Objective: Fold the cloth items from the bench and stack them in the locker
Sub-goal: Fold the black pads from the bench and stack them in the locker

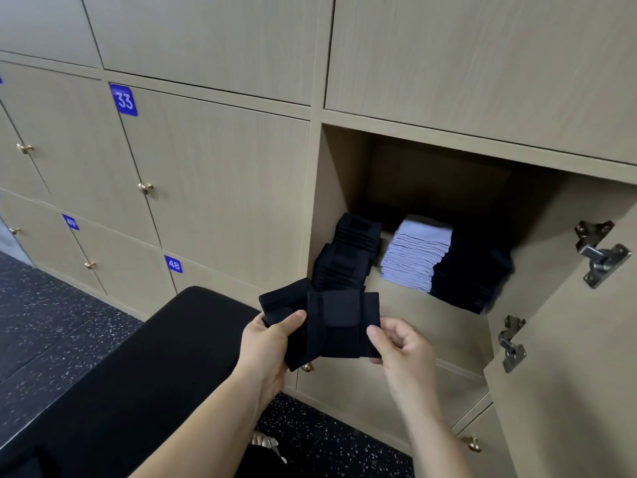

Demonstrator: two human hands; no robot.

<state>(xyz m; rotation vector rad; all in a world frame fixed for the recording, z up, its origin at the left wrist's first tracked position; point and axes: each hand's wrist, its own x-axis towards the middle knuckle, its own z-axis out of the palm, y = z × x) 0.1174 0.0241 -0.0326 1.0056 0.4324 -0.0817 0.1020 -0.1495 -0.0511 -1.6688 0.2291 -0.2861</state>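
**Held item.** One black cloth (341, 322) is held in the air in front of the open locker (339, 174), above the near end of the bench (138, 374) and short of the locker's front edge.
- Left hand (272, 339): the cloth's left part is pinched, thumb on top and fingers underneath.
- Right hand (403, 346): the right edge is nipped between thumb and forefinger, and the other fingers are curled in.
- The fold is judged part done. A flap sticks out at the upper left.

**Risks, as judged**
- The cloth is folded unsupported. If either pinch is eased, the layers could spring apart and the flap could drop open.
- The front black stack (341, 267) sits close to the locker's front edge. A nudge while the new piece is set down could push it out or tip it.
- The black stacks look uneven at the sides. One more piece laid off-centre could start a lean.
- The door (568, 357) stands open close on the right. A wide reach could catch the right sleeve or wrist on a hinge.

**Counts**
- Cloth in hand: one.
- Stacks in the locker: four.
  - Two black stacks at the left, the rear black stack (358, 232) behind the front one.
  - One pale stack (417, 253) in the middle.
  - One dark stack (472, 274) at the right.
  - The pieces in each stack are too fine to be counted.
- Hinges on the door: two, the upper hinge (599, 253) and the lower hinge (512, 343).
- Blue number plates in full view: three.
- Bench: one.
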